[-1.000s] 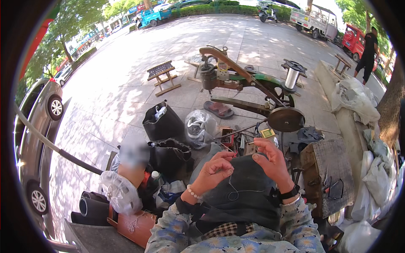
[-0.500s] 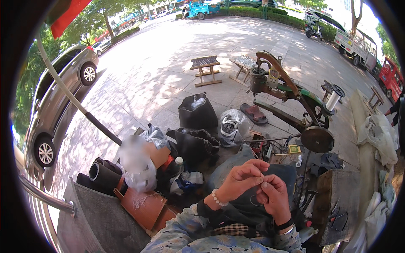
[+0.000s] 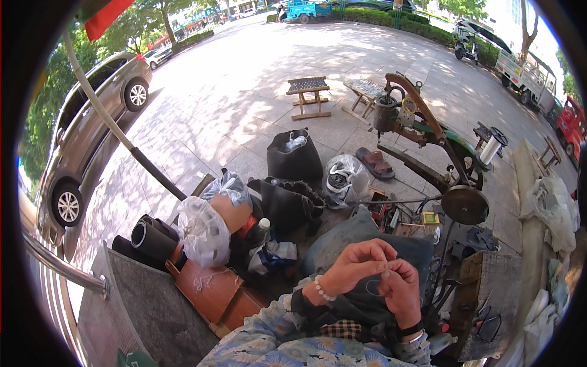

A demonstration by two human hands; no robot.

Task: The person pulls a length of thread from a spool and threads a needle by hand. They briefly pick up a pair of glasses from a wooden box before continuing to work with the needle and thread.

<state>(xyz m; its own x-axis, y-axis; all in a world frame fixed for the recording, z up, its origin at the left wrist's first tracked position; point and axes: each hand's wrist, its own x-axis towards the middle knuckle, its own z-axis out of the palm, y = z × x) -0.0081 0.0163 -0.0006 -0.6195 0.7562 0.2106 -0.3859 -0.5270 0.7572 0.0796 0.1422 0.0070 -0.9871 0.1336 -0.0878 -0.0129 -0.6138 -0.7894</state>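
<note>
My left hand (image 3: 350, 269), with a beaded bracelet at its wrist, is closed in a pinch above my lap. Its fingertips meet those of my right hand (image 3: 401, 292), which is also pinched and wears a dark wristband. A thin pale thread (image 3: 368, 287) curves in a small loop between the hands. Whatever else sits between the fingertips is too small to make out. Under the hands, a dark cloth (image 3: 333, 244) covers my lap.
A hand-cranked sewing machine (image 3: 449, 156) stands ahead to the right, near brown sandals (image 3: 376, 164) and scattered tools. Black bags (image 3: 295, 160), a white plastic bag (image 3: 203, 232) and a black roll (image 3: 153, 240) lie left. A wooden box (image 3: 483, 293) is at right.
My left fingers have drawn in closer against the right fingertips, still pinching. The whole view has shifted slightly to the left; the surrounding things have stayed put.
</note>
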